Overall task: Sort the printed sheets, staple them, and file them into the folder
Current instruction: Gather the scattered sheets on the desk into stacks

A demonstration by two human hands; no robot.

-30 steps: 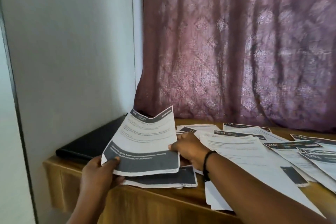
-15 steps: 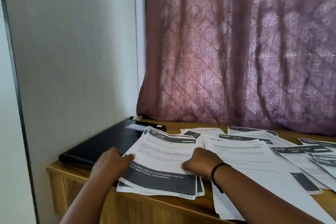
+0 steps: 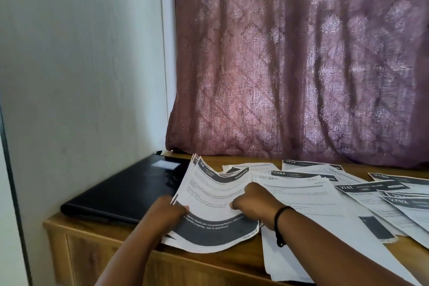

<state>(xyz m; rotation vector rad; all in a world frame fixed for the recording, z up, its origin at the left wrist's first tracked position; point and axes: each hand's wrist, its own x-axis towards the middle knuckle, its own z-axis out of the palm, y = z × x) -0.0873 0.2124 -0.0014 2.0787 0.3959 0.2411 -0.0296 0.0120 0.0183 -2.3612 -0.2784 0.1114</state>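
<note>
Both hands gripping sheet stack (image 3: 209, 204), left hand (image 3: 168, 212) one edge, right hand (image 3: 253, 204) opposite

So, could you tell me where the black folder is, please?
The black folder lies at the desk's left end against the wall, beside the held sheets.

Room dim. Daylight glows through curtain (image 3: 301, 65), brightest at its middle. Wall (image 3: 81, 65) left of curtain evenly grey. Glare on folder (image 3: 130, 183) below curtain. Sheets (image 3: 383, 195) at right edge blurred, print unreadable.
</note>
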